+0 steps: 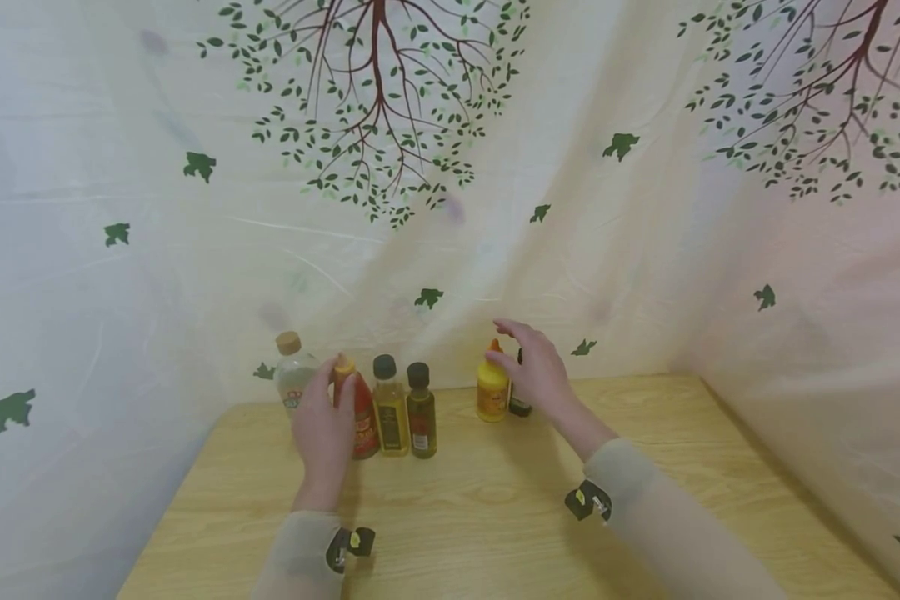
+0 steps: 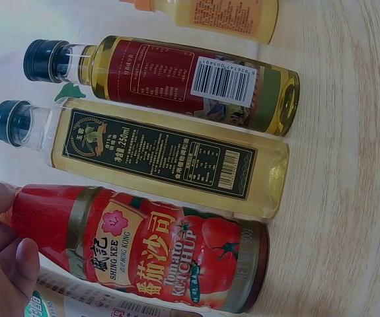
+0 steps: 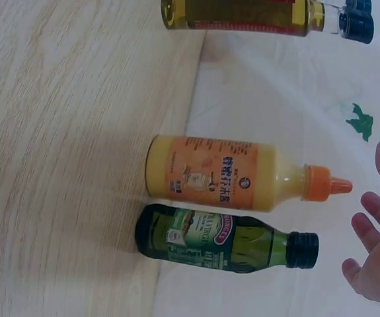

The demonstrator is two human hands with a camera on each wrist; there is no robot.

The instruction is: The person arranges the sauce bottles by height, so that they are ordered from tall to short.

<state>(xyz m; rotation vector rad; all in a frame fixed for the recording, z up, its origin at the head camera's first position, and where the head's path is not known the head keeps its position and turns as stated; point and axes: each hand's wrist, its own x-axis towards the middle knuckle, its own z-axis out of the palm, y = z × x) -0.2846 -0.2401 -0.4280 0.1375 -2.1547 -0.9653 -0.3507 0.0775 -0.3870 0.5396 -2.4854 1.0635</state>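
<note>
My left hand (image 1: 326,431) is at the top of a red tomato ketchup bottle (image 2: 170,244), with fingers and thumb around its cap. Right of the ketchup stand a bottle of pale yellow oil (image 2: 170,155) and a bottle with a dark red label (image 2: 176,86), both with black caps. Over on the right, my right hand (image 1: 542,372) hovers with spread fingers by the orange nozzle of a yellow squeeze bottle (image 3: 209,172). Close beside that one is a green olive oil bottle (image 3: 223,239), partly hidden behind the hand in the head view.
A clear bottle with a tan cap (image 1: 288,343) stands at the left end of the row, partly behind my left hand. All bottles are near the back edge of the wooden table (image 1: 457,533). Behind it hangs a pale curtain (image 1: 450,258) printed with trees and leaves.
</note>
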